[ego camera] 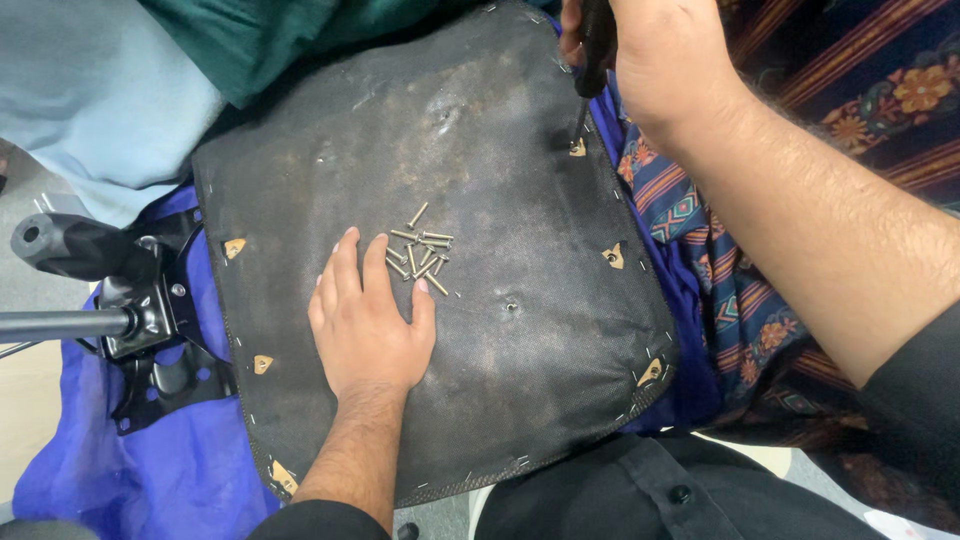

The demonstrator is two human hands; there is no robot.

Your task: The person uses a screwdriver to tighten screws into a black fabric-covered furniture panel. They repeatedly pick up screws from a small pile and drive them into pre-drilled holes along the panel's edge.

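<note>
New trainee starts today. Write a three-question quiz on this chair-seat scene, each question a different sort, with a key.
1. True or false: the left hand lies flat on the seat underside.
2. What does the right hand hold? A) hammer B) screwdriver C) pliers
3. Fill in: the loose screws lie just beyond the left hand's ____.

Key: 1 true; 2 B, its tip at a hole near the seat's far edge; 3 fingers.
</note>
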